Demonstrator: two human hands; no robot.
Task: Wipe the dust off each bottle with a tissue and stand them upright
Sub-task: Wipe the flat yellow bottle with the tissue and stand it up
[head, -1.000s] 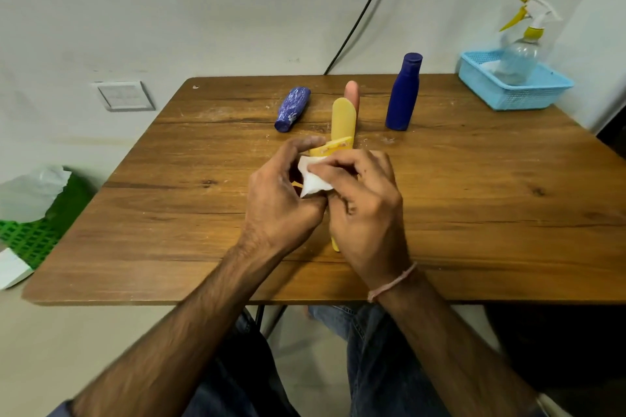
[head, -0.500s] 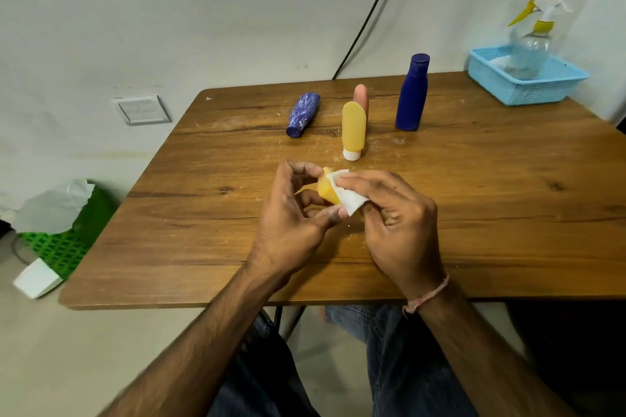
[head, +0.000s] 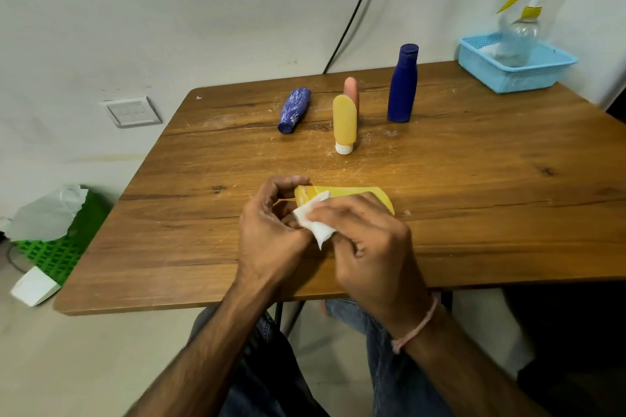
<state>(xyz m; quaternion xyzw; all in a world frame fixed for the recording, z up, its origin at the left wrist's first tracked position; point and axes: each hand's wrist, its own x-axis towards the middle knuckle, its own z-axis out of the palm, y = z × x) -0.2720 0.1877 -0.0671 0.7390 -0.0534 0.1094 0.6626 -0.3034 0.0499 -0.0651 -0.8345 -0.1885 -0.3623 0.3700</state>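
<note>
Yellow bottle (head: 342,195), now swung sideways low over the near bench (head: 474,213), sits clasped at one end in the left grip (head: 271,227) while the right grip (head: 369,247) pinches the tissue (head: 315,223) against it: wiping continues, standing waits.

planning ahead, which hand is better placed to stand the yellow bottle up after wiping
Likely the left hand: it grips the yellow bottle by one end and could tip it upright, while the right hand pinches the tissue against it.
</note>
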